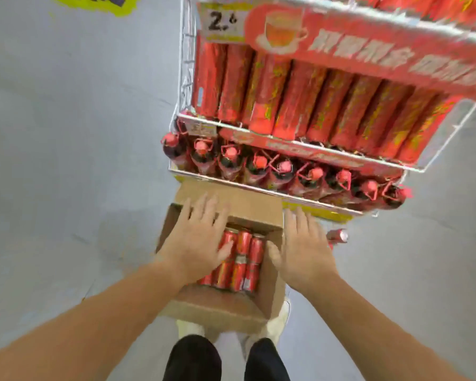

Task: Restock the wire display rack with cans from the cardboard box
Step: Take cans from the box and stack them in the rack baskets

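An open cardboard box (226, 309) sits on the floor in front of my feet, with several red cans (242, 259) lying inside it. My left hand (198, 237) hovers over the box's left half with fingers spread and holds nothing. My right hand (302, 248) is spread above the box's right edge, also with nothing in it. The white wire display rack (291, 192) stands just beyond the box. Its middle shelf holds tall red cans (300, 105) and its lower shelf holds dark bottles with red caps (283, 169).
One loose red can (337, 235) lies on the grey floor right of the box, under the rack's lower edge. A red banner and a yellow price tag (223, 20) hang on the upper shelf. A yellow floor marking (96, 4) is at the far left.
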`<state>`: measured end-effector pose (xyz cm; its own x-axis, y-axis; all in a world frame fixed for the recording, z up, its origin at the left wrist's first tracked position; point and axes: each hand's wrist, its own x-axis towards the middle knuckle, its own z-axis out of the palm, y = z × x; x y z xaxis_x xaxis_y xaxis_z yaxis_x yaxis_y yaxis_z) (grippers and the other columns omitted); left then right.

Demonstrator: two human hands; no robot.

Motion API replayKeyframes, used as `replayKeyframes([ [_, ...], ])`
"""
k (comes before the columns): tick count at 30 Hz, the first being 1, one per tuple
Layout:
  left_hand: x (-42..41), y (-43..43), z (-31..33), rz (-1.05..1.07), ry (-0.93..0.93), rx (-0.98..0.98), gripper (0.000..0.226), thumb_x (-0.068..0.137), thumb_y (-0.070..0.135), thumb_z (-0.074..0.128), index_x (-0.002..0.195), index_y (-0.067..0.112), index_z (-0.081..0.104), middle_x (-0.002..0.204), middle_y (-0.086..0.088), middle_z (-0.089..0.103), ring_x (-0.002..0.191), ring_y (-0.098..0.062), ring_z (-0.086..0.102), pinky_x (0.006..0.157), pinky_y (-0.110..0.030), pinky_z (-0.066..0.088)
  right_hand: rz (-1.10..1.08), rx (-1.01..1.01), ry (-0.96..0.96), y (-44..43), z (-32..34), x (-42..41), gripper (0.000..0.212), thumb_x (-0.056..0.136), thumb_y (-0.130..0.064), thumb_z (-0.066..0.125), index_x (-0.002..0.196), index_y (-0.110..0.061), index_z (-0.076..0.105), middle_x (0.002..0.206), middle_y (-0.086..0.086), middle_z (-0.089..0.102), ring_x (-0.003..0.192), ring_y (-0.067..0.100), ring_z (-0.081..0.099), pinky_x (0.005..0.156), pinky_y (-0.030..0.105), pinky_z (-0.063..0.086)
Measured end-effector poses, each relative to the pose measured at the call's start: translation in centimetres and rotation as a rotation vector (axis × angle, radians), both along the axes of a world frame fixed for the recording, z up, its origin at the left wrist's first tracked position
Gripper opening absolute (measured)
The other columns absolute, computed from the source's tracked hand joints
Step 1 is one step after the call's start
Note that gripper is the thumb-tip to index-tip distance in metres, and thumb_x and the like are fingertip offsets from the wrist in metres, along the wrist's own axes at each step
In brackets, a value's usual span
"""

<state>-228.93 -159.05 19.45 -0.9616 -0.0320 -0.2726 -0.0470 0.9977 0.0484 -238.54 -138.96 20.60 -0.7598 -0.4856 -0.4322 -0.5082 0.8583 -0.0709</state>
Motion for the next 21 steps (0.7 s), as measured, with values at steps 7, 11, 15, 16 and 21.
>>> replayKeyframes([
  [7,4.7,1.7,-16.1,0.059,-0.171,0.017,0.077,0.095,0.058,0.026,0.154,0.009,0.034,0.154,-0.021,0.042,0.142,-0.04,0.041,0.112,-0.058,0.039,0.002,0.037,-0.173,2.1,-17.5,4.5,0.076,0.095,-0.063,0.031,0.156,-0.022,0.014,0.164,0.005,0.023,0.152,0.028,0.018,0.125,0.048,0.017],
  [11,7.1,1.7,-24.1,0.058,-0.271,0.058,0.075,0.096,0.057,0.025,0.153,0.011,0.037,0.153,-0.018,0.045,0.141,-0.036,0.044,0.113,-0.054,0.04,-0.024,0.062,-0.27,2.5,-25.6,7.0,0.078,0.096,-0.066,0.03,0.158,-0.026,0.005,0.167,0.0,0.014,0.153,0.024,0.015,0.124,0.043,0.012],
  [15,8.4,0.8,-31.1,0.086,-0.347,0.076,0.075,0.095,0.058,0.031,0.154,0.012,0.035,0.154,-0.017,0.044,0.142,-0.034,0.042,0.114,-0.052,0.039,-0.043,0.064,-0.336,1.8,-32.2,7.8,0.077,0.097,-0.061,0.033,0.158,-0.023,0.005,0.166,0.003,0.016,0.152,0.023,0.015,0.124,0.04,0.016],
  [16,8.3,0.4,-32.6,0.091,-0.358,0.073,0.076,0.095,0.059,0.032,0.155,0.013,0.033,0.156,-0.017,0.042,0.143,-0.033,0.04,0.115,-0.051,0.037,-0.057,0.071,-0.345,1.5,-33.9,7.6,0.078,0.097,-0.06,0.034,0.158,-0.021,0.006,0.165,0.004,0.017,0.151,0.024,0.017,0.123,0.04,0.019],
  [21,5.1,-1.3,-39.5,0.333,-0.428,0.115,0.079,0.096,0.062,0.042,0.156,0.016,0.019,0.157,-0.011,0.033,0.143,-0.03,0.036,0.115,-0.045,0.036,-0.232,0.037,-0.379,-0.7,-41.2,5.7,0.075,0.097,-0.057,0.041,0.156,-0.018,0.017,0.153,0.005,0.035,0.139,0.026,0.034,0.113,0.041,0.036],
])
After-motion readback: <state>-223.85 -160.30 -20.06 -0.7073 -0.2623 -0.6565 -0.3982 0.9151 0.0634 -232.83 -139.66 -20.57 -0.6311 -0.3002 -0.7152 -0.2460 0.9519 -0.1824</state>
